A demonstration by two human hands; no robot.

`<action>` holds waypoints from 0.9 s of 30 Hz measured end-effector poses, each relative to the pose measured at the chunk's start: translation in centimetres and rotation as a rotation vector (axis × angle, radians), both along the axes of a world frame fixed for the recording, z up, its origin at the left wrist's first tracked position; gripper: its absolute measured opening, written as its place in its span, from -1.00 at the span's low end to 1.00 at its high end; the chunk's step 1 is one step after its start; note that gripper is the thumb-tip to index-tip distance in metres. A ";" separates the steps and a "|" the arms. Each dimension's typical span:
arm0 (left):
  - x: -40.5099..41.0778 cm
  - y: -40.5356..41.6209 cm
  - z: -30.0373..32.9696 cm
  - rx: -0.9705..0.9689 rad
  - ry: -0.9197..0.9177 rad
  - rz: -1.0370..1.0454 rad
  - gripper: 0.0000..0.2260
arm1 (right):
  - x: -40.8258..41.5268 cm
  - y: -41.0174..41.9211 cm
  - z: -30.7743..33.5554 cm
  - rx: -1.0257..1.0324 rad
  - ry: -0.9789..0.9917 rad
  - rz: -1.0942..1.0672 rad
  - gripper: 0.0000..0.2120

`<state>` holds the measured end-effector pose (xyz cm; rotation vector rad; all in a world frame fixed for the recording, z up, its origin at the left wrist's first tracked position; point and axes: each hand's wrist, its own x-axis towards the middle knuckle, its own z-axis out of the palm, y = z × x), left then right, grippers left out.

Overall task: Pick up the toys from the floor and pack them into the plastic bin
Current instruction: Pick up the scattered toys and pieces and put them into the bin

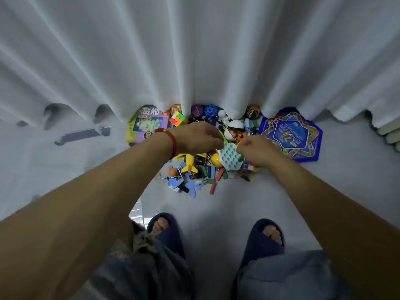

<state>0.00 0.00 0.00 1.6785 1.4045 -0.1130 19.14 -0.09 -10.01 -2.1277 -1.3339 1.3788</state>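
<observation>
A pile of toys [207, 156] is spread on the floor [216, 208] against the hem of a white curtain [194, 50], at 12 o'clock from the two slippered feet [166, 228]. The plastic bin cannot be made out with certainty.

The left hand [198, 137], worn with a red bracelet [171, 140] at the wrist, is held over the centre of the pile. Its fingers are curled downward; whether anything is held in its grip cannot be told.

The right hand [256, 149] is positioned at 3 o'clock from the left hand, just beside it. Its fingers are curled at the edge of a pale bubble pad [230, 156]; whether the pad is gripped cannot be told.

A colour cube [178, 118] is located at 11 o'clock of the pile, beside a purple box [147, 124]. A blue star-shaped board [292, 135] lies at 3 o'clock. A yellow plane [188, 163] and a blue holed ball [210, 110] are seen at 7 and 12 o'clock respectively.
</observation>
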 end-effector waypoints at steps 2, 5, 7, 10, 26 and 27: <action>-1.0 -0.5 -0.5 -0.090 -0.063 0.111 -0.70 | -1.3 -0.8 -3.2 -0.199 0.235 -0.291 -0.60; -2.6 -0.1 -1.7 -0.153 -0.106 0.279 -0.70 | -3.2 -1.2 -10.6 -0.395 0.515 -0.670 -0.72; -3.3 0.4 -2.4 -0.191 -0.125 0.377 -0.70 | -4.4 -0.5 -14.9 -0.392 0.580 -0.835 -0.69; -3.9 1.3 -3.0 -0.229 -0.183 0.479 -0.70 | -4.5 2.2 -23.3 -0.266 0.537 -1.024 -0.42; -6.0 0.4 -0.7 -0.215 -0.206 0.580 -0.71 | -8.1 -4.7 -5.4 -0.168 1.198 -0.897 -0.74; -6.8 0.0 -0.3 -0.234 -0.210 0.631 -0.68 | -8.7 -5.3 -3.2 -0.142 1.208 -0.793 -0.78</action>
